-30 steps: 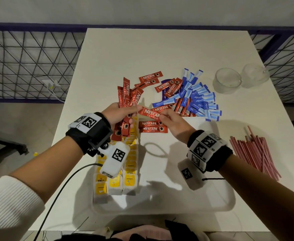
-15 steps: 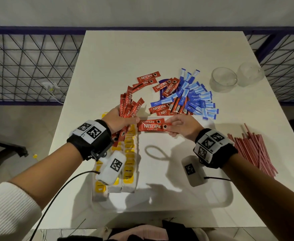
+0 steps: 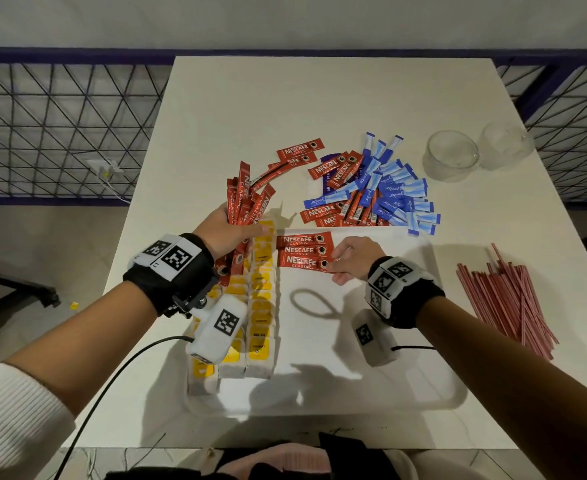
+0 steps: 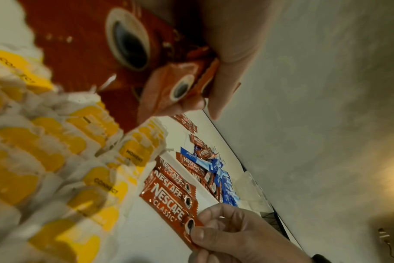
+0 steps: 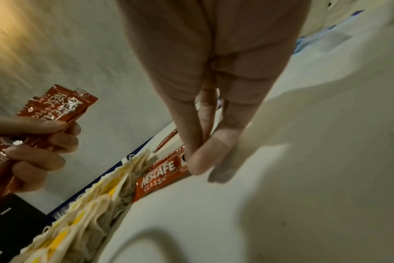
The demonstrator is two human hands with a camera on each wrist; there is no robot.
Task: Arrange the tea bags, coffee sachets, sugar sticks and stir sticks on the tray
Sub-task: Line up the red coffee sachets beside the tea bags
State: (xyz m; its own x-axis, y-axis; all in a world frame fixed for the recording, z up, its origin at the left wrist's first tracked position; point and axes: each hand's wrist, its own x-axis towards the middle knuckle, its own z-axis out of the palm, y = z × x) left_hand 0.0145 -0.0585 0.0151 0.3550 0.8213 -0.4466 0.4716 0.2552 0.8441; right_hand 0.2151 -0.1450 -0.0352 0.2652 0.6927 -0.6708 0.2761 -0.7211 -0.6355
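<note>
My left hand [image 3: 231, 233] grips a fanned bundle of red coffee sachets [image 3: 247, 202] above the yellow tea bags [image 3: 261, 306], which stand in rows at the left side of the white tray [image 3: 434, 382]. My right hand [image 3: 349, 259] pinches the right end of a red coffee sachet [image 3: 302, 262] that lies on the tray as the nearest of three in a row. In the left wrist view the thumb and fingers hold that sachet's [image 4: 169, 202] end. Loose red sachets and blue sugar sticks [image 3: 392, 192] lie heaped beyond the tray. Red stir sticks [image 3: 507, 299] lie on the table at right.
Two clear glass cups [image 3: 451, 155] stand at the table's [image 3: 320, 98] back right. A black cable loop [image 3: 314, 303] lies on the tray's middle. A metal grid fence [image 3: 60, 133] runs along both sides behind the table.
My right hand carried one sachet from the left hand's bundle down to the tray and set it below the two lying there. The left hand's bundle rose slightly.
</note>
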